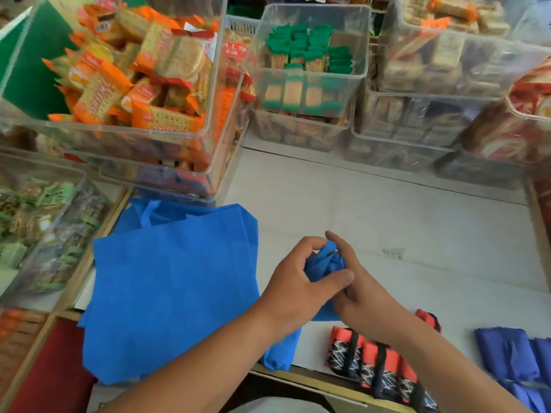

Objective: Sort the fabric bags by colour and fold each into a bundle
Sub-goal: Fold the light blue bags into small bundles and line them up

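Observation:
A bunched light-blue fabric bag (328,260) sits between both my hands above the white counter. My left hand (295,281) curls round its left side, thumb across the front. My right hand (357,281) grips it from the right, index finger raised beside the fabric. A stack of flat light-blue bags (173,287) lies to the left, handles pointing away from me. Red bundles with black patterned bands (378,362) lie at the near edge under my right forearm. Dark-blue folded bags (512,356) lie at the lower right.
Clear bins of orange snack packs (125,84) stand at the back left; bins of green-wrapped packs (307,61) and other packs (441,70) line the back. A bin of green sweets (38,228) stands at the left. The white counter (402,222) stretches ahead.

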`<state>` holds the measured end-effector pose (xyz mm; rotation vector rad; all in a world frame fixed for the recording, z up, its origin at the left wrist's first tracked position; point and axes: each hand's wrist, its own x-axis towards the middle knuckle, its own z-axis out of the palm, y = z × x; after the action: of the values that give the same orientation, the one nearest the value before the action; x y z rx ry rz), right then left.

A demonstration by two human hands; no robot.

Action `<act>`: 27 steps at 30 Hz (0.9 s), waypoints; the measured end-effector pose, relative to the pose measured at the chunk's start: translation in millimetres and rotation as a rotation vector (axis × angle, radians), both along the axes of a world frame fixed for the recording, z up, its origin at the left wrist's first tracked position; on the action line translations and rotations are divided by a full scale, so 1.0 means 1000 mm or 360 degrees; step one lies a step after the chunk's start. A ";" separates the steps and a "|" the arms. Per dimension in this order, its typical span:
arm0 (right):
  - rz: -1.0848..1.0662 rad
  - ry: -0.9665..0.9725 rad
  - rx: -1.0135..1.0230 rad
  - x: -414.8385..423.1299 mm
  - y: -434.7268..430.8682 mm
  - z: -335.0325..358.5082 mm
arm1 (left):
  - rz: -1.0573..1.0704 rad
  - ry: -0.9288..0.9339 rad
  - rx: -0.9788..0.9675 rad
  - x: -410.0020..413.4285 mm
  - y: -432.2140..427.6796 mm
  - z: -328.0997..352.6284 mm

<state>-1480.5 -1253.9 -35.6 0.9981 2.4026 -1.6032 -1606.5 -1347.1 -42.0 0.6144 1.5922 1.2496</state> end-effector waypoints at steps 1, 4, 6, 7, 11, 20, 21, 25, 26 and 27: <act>-0.0034 0.0031 0.0030 -0.002 0.003 0.000 | 0.0009 0.0050 -0.0037 -0.001 0.001 -0.001; -0.0065 0.0001 0.0131 -0.009 0.006 0.004 | 0.0021 0.0336 -0.0099 -0.004 0.004 -0.003; -0.0144 0.0014 0.0149 -0.013 0.004 0.006 | 0.0060 0.0497 -0.0055 -0.007 0.005 -0.002; -0.0270 0.0059 0.0129 -0.015 0.002 0.007 | 0.0084 0.0545 -0.0037 -0.009 0.005 -0.002; -0.1038 0.0285 -0.0098 -0.018 -0.003 0.009 | 0.0221 0.0507 -0.0019 -0.013 0.008 -0.003; -0.0924 0.0427 0.0049 -0.024 -0.004 0.008 | 0.0275 0.0125 -0.0040 -0.017 0.014 0.004; -0.0893 0.0437 0.0067 -0.023 -0.002 0.006 | 0.0256 0.0091 -0.0053 -0.018 0.014 0.005; -0.0745 0.0384 0.0126 -0.020 0.003 -0.004 | 0.0200 0.0004 -0.0067 -0.021 0.013 0.005; -0.0715 0.0347 0.0161 -0.019 0.003 -0.009 | 0.0186 0.0027 -0.0082 -0.022 0.013 0.003; -0.0696 0.0311 0.0189 -0.018 0.003 -0.017 | 0.0169 0.0061 -0.0100 -0.023 0.012 0.000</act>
<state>-1498.4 -1250.6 -52.2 1.5452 2.5604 -1.7740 -1629.2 -1334.9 -41.9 0.5229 1.7085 1.2663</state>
